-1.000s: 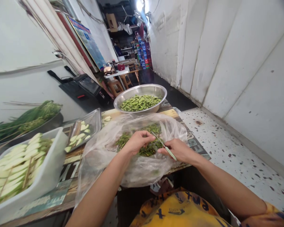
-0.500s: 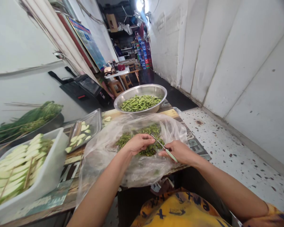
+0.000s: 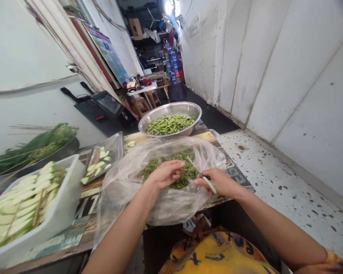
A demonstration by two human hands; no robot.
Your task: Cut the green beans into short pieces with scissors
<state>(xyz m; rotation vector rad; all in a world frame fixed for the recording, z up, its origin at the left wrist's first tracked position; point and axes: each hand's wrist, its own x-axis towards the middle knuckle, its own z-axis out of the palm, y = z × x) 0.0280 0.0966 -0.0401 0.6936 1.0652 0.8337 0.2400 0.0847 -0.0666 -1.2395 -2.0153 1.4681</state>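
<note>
Small scissors with a pale green handle (image 3: 209, 185) are in my right hand (image 3: 220, 182), their thin blades pointing up and left. My left hand (image 3: 168, 174) is held just left of the blade tips, thumb and fingers pinched together; whatever is between them is too small to make out. Both hands are over a clear plastic bag (image 3: 125, 179) spread on the table, with small green pieces (image 3: 183, 155) lying on it. Behind the bag, a steel bowl (image 3: 198, 110) holds green pods (image 3: 170, 125).
On the left, a white tub (image 3: 71, 190) holds skewered pale green slices. Near it are a metal tray (image 3: 119, 146) with more slices and a dark bowl (image 3: 71, 146) of leafy greens. The patterned table (image 3: 88, 228) ends close to my body.
The scissors' blade tips have moved slightly right and up, away from my left fingertips. My right hand has shifted slightly right.
</note>
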